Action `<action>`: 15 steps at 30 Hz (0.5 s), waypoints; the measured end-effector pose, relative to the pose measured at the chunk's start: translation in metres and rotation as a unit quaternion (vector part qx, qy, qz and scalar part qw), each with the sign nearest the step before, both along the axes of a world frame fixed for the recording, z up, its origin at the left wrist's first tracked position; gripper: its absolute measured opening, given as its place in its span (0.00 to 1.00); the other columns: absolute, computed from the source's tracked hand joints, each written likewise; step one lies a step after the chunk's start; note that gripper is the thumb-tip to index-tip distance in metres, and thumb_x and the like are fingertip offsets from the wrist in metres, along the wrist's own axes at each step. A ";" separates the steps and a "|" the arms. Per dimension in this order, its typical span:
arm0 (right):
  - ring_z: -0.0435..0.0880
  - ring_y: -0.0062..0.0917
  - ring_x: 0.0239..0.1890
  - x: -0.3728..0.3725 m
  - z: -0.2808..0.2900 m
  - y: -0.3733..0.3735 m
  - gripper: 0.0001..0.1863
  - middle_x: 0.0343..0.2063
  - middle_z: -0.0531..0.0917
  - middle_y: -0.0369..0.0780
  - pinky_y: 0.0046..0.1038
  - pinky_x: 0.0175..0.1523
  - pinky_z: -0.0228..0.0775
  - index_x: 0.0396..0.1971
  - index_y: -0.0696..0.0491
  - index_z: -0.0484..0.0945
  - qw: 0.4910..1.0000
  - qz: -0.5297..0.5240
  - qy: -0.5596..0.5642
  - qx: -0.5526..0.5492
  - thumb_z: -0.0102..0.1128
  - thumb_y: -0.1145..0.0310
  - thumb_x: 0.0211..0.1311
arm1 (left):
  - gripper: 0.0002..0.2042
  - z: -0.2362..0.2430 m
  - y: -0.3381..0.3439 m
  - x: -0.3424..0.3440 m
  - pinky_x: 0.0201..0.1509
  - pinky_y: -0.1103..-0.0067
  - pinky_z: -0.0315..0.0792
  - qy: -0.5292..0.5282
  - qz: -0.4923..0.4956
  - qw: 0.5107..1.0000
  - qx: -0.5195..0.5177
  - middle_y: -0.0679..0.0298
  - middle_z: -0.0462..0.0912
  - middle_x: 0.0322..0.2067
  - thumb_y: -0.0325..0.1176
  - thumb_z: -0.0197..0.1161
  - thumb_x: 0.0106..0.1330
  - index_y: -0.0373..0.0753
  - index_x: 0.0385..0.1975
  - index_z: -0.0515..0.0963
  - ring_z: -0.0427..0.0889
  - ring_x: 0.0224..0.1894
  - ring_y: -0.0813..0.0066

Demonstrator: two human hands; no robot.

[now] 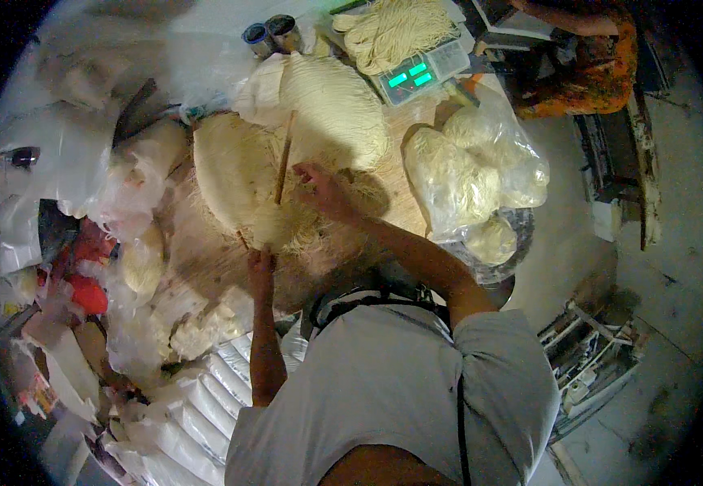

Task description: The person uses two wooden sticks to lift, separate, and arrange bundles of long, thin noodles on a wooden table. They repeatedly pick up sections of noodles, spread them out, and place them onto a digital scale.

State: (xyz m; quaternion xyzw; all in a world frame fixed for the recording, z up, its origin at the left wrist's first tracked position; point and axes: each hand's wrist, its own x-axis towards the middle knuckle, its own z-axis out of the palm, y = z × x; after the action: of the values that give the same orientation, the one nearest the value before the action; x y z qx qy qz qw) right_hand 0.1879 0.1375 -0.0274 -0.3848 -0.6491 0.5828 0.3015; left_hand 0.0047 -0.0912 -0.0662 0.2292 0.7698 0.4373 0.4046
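Note:
Pale fresh noodles lie on the wooden table in two large spread bundles, a left bundle (pixel 234 170) and a right bundle (pixel 339 109). Between them a thin brown stick (pixel 286 158) slants over the noodles. My right hand (pixel 319 192) is just right of this stick, above the noodles, fingers apart and a little bent, with nothing visible in them. At the near edge of the left bundle, my left hand (pixel 260 261) is closed around a second thin stick (pixel 243 240), whose end pokes out toward the noodles. Loose strands hang around both hands.
At the far side a digital scale (pixel 416 77) bears a heap of noodles (pixel 396 32). Clear bags of noodle bundles (pixel 465 170) sit at the right. Two dark cans (pixel 270 36) stand at the back. Plastic bags (pixel 132 186) crowd the left; a person (pixel 594 65) is at far right.

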 end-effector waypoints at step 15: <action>0.86 0.41 0.33 0.132 -0.086 0.201 0.13 0.30 0.87 0.44 0.39 0.39 0.76 0.38 0.50 0.86 0.877 -0.344 -0.186 0.279 0.69 0.61 0.55 | 0.24 -0.015 -0.024 0.005 0.26 0.77 0.62 0.020 -0.010 0.999 -0.024 0.69 0.72 0.18 0.52 0.59 0.72 0.36 0.22 0.74 0.68 0.21 0.79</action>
State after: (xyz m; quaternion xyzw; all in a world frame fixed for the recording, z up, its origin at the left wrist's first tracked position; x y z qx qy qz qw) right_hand 0.3196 0.3383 -0.1134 -0.5852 -0.6554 0.1550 0.4517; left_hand 0.0101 -0.1147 -0.0817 0.2359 0.7858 0.4100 0.3984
